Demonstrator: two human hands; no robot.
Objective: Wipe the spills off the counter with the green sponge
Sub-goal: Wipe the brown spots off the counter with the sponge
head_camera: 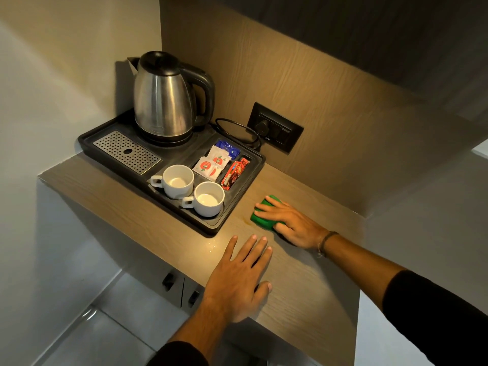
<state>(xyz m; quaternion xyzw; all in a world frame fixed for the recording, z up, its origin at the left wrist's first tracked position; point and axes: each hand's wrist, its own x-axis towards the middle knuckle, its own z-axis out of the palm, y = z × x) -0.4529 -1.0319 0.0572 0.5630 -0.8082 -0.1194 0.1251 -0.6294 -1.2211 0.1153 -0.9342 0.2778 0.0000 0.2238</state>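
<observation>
The green sponge [260, 220] lies flat on the wooden counter [303, 286], just right of the black tray. My right hand [287, 223] presses down on top of it, fingers spread over the sponge and pointing left. A faint brownish spill mark [247, 220] shows on the counter at the sponge's left edge. Small pale droplets [214, 245] glint near the tray's front corner. My left hand [240, 278] rests flat on the counter with its palm down, fingers apart, holding nothing, its fingertips just right of the droplets.
A black tray [211, 229] fills the counter's left half, holding a steel kettle [163, 99], two white cups [194, 191], sachets [215, 163] and a metal drip grille [126, 151]. A wall socket [276, 128] with the kettle's plug sits behind. The counter's front edge drops to cabinet doors [182, 289].
</observation>
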